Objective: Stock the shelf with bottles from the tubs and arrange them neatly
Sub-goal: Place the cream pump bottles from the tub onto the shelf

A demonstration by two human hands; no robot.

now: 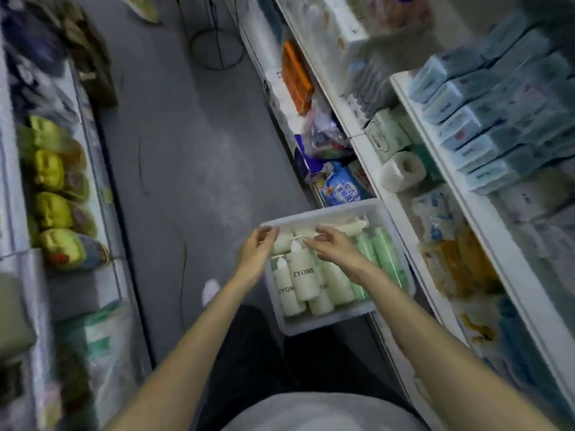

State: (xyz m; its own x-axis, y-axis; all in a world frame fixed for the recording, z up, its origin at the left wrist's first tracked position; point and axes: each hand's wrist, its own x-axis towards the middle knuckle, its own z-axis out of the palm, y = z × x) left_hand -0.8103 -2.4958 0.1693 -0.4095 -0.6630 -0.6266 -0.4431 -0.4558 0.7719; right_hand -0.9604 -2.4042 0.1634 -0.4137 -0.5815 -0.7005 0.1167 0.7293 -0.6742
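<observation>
Head view: the tub (326, 325), at 5 o'clock from centre, lies packed with bottles (303, 275). The left hand (256, 253) and right hand (334, 244) hover over it, fingers loose, holding nothing. Stocking looks barely begun: the shelf (362, 152) at 3 o'clock shows no such bottles.

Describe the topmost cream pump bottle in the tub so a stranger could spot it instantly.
At the foot of the white shelving on the right sits a white plastic tub. Among its cream bottles, beside the pale green ones, this cream pump bottle lies on top, ZYOME lettering uncovered, overlapping its neighbours' labels.
</observation>
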